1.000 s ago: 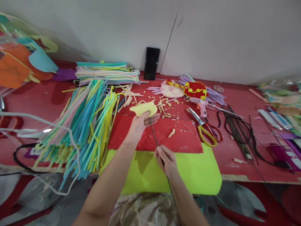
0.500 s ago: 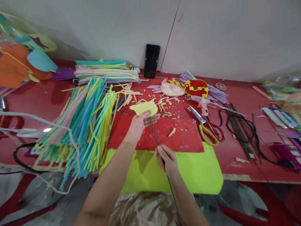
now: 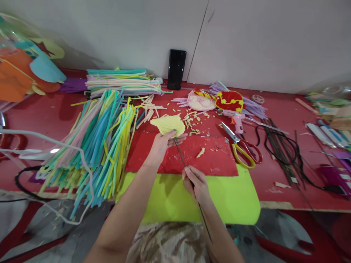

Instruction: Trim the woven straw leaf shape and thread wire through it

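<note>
A pale yellow leaf-shaped piece [image 3: 168, 124], ribbed like rows of pipe cleaner, rests in my left hand [image 3: 163, 144]. The thumb presses on its lower edge, while the other fingers stretch out beneath. Two thin dark wires [image 3: 179, 151] run from the yellow piece down to my right hand [image 3: 195, 182]. Closed fingers of that hand pinch the wires, whose tail passes along the right forearm. Under both hands lies a red mat [image 3: 145, 157] over a lime-green board [image 3: 219, 204]. Small yellow clippings [image 3: 192, 126] are scattered just beyond the yellow piece.
Bundles of coloured pipe cleaners [image 3: 101, 135] fill the left side. Scissors [image 3: 242, 149] and a pink glue gun [image 3: 236, 120] lie at right, near dark wire stems [image 3: 279, 149] and a black cable. A black phone [image 3: 177, 69] leans on the wall. A white cable [image 3: 85, 164] loops at left.
The yellow piece has tilted slightly, showing more of its ribbed face. My right hand has shifted a little up and right along the wires, and the wire's tail shows more.
</note>
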Demonstrator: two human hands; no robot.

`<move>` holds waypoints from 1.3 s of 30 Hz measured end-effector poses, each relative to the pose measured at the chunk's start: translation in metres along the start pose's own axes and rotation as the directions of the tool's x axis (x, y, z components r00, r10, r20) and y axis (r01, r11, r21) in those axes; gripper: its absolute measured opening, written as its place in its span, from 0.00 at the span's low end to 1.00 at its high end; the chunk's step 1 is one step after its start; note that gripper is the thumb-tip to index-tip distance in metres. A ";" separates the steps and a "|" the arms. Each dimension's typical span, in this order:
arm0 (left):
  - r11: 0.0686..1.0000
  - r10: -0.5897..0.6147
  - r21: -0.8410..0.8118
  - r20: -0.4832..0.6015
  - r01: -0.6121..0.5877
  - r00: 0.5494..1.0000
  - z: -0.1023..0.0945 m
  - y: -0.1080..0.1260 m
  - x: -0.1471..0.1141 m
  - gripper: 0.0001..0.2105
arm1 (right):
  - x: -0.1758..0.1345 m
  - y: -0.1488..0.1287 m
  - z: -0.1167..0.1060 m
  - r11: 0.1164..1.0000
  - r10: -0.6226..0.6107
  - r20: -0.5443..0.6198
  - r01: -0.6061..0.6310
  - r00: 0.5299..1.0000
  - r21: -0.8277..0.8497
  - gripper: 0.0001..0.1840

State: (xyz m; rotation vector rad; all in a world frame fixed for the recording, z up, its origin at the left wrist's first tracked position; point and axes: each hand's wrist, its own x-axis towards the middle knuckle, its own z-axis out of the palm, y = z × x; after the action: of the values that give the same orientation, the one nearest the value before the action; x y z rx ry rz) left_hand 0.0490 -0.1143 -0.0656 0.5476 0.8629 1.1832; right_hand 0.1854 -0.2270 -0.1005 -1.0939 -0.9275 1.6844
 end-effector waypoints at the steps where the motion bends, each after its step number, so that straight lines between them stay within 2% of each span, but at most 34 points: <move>1: 1.000 0.007 0.009 0.006 -0.007 1.000 0.000 0.000 0.000 0.12 | 0.000 0.000 0.000 1.000 0.002 0.001 -0.002 1.000 0.012 0.17; 8: 0.998 0.055 0.006 0.049 -0.055 0.997 0.002 -0.003 -0.001 0.12 | 0.001 0.000 -0.001 0.996 0.021 0.015 -0.022 1.000 0.086 0.17; 12: 0.998 0.053 -0.021 0.070 -0.052 0.996 0.003 -0.002 -0.002 0.11 | 0.001 0.001 -0.002 0.997 0.013 0.001 -0.014 1.000 0.073 0.17; 14: 0.998 0.049 -0.039 0.078 -0.046 0.996 0.002 -0.001 -0.002 0.11 | 0.000 0.000 -0.001 1.000 -0.008 -0.020 0.008 1.000 -0.014 0.18; 16: 0.998 0.048 -0.044 0.088 -0.045 0.995 0.000 0.000 -0.002 0.11 | -0.001 -0.001 0.000 0.978 -0.060 -0.060 0.046 0.996 -0.204 0.18; 18: 0.998 0.048 -0.037 0.094 -0.044 0.994 -0.001 0.000 -0.002 0.12 | -0.003 -0.003 0.000 0.911 -0.119 -0.089 0.073 0.989 -0.405 0.19; 20: 0.998 0.050 -0.028 0.096 -0.048 0.994 -0.001 0.000 -0.002 0.13 | -0.004 -0.004 -0.001 0.859 -0.149 -0.091 0.083 0.985 -0.505 0.19; 22: 0.998 0.057 -0.024 0.097 -0.054 0.994 -0.001 0.000 -0.002 0.14 | -0.004 -0.004 -0.004 0.881 -0.133 -0.076 0.083 0.988 -0.466 0.19; 25: 0.999 0.054 -0.009 0.097 -0.053 0.994 -0.002 0.000 -0.002 0.15 | -0.001 -0.004 -0.007 0.957 -0.075 -0.042 0.060 0.996 -0.283 0.19; 28: 0.999 0.049 0.004 0.104 -0.050 0.993 -0.003 -0.001 -0.002 0.15 | 0.001 -0.004 -0.008 0.992 -0.028 -0.018 0.025 0.999 -0.126 0.19; 34: 0.998 0.065 -0.004 0.132 -0.065 0.989 -0.004 -0.002 -0.002 0.15 | 0.001 -0.006 -0.006 0.991 0.014 0.024 -0.018 1.000 0.136 0.17; 39: 0.997 0.075 -0.008 0.131 -0.074 0.989 -0.002 0.000 -0.002 0.15 | 0.004 -0.003 -0.007 0.981 0.007 0.065 -0.019 0.998 0.193 0.17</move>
State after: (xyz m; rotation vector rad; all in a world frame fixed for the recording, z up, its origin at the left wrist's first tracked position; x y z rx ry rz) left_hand 0.0475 -0.1166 -0.0661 0.6527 0.7333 1.2019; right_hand 0.1925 -0.2216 -0.1008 -0.9223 -0.7786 1.7885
